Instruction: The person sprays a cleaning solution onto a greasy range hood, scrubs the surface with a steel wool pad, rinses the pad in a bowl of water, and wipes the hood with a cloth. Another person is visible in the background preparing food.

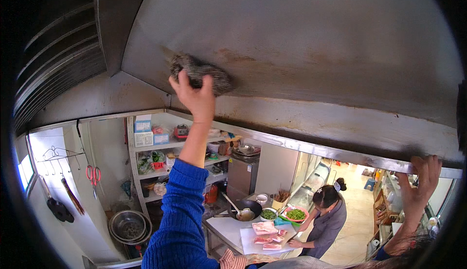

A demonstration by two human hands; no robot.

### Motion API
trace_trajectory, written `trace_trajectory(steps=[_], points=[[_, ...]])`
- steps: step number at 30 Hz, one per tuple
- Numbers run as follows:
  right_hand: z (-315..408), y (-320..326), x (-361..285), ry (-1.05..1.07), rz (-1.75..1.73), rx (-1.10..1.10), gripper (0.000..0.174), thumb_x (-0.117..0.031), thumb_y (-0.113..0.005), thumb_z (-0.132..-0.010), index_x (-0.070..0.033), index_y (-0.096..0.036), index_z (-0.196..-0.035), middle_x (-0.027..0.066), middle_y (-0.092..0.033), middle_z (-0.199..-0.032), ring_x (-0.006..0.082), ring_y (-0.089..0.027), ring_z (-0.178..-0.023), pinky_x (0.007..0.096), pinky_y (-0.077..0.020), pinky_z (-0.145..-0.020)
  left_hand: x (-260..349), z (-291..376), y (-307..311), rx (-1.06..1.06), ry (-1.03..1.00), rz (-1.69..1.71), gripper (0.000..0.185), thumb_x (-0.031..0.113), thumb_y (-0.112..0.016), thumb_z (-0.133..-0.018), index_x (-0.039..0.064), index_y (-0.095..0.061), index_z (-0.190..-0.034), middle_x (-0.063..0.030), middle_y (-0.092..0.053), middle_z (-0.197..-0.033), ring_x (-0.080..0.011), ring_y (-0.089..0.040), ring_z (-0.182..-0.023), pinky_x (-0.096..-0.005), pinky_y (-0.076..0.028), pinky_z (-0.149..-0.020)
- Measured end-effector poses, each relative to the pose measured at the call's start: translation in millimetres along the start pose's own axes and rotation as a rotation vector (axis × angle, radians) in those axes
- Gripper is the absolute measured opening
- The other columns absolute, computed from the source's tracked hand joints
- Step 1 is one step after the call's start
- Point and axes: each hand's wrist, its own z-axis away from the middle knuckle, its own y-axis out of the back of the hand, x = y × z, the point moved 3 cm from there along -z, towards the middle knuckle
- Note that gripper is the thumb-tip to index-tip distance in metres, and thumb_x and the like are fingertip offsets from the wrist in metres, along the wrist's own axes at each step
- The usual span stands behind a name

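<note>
My left hand (197,97) is raised overhead and presses a dark grey, matted scrubber (215,77) against the sloped inner wall of a metal range hood (284,24). The scrubber looks like steel wool, but it is blurred. Brown grease stains (240,55) streak the metal to its right. At the far right, my right hand (419,183) has its fingers hooked over the hood's shiny lower rim (292,143). A blue knitted sleeve (178,210) covers my left forearm.
Slatted baffles (65,65) line the hood's left. Below, a co-worker (326,218) cuts at a table with raw meat (264,228), a wok (245,210) and bowls of greens (295,214). Red-handled scissors (93,176) hang near stacked metal basins (129,227). Loaded shelves (157,147) stand behind.
</note>
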Motion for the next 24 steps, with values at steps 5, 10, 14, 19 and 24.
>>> trace_trajectory(steps=[5, 10, 14, 19, 24], points=[[-8.8, 5.4, -4.8, -0.068, -0.086, -0.037, 0.048, -0.023, -0.082, -0.070, -0.005, -0.063, -0.110, 0.0153, -0.056, -0.122, 0.0370, -0.046, -0.125, 0.0516, -0.0295, -0.111, 76.1, 2.5, -14.6, -0.072, -0.293, 0.010, 0.040, 0.011, -0.072, -0.066, 0.002, -0.061, -0.103, -0.0184, -0.053, -0.100, -0.0321, -0.054, -0.087, -0.0403, -0.049, -0.074], [-4.3, 7.3, -9.7, -0.037, -0.022, 0.060, 0.049, -0.023, -0.083, -0.068, -0.003, -0.063, -0.109, 0.0154, -0.057, -0.122, 0.0393, -0.046, -0.125, 0.0526, -0.0295, -0.110, 73.0, -2.1, -14.9, -0.067, -0.280, 0.011, 0.040, 0.010, -0.072, -0.065, 0.002, -0.061, -0.103, -0.0190, -0.052, -0.103, -0.0331, -0.055, -0.088, -0.0398, -0.049, -0.072], [-5.0, 2.6, -8.9, -0.090, -0.077, -0.013, 0.049, -0.025, -0.082, -0.069, -0.004, -0.063, -0.109, 0.0151, -0.058, -0.122, 0.0388, -0.047, -0.124, 0.0528, -0.0303, -0.110, -33.0, -16.3, 8.3, 0.070, 0.019, -0.145, 0.036, 0.004, -0.070, -0.070, 0.001, -0.057, -0.104, -0.0193, -0.045, -0.112, -0.0328, -0.054, -0.085, -0.0389, -0.049, -0.073], [-3.8, 2.1, -2.4, 0.009, 0.007, 0.013, 0.050, -0.028, -0.081, -0.071, -0.003, -0.062, -0.110, 0.0150, -0.058, -0.121, 0.0393, -0.048, -0.121, 0.0527, -0.0327, -0.107, 83.1, 11.4, -16.6, -0.170, -0.322, -0.075, 0.043, 0.011, -0.076, -0.062, 0.005, -0.063, -0.102, -0.0209, -0.053, -0.108, -0.0344, -0.055, -0.088, -0.0421, -0.050, -0.072], [-6.3, 4.5, -4.3, 0.002, -0.018, 0.058, 0.048, -0.027, -0.081, -0.071, -0.003, -0.061, -0.107, 0.0147, -0.058, -0.115, 0.0387, -0.049, -0.115, 0.0513, -0.0354, -0.100, 120.1, 17.5, -32.9, -0.182, -0.531, 0.081, 0.049, 0.024, -0.083, -0.057, 0.007, -0.068, -0.100, -0.0197, -0.057, -0.098, -0.0363, -0.057, -0.086, -0.0448, -0.051, -0.070]])
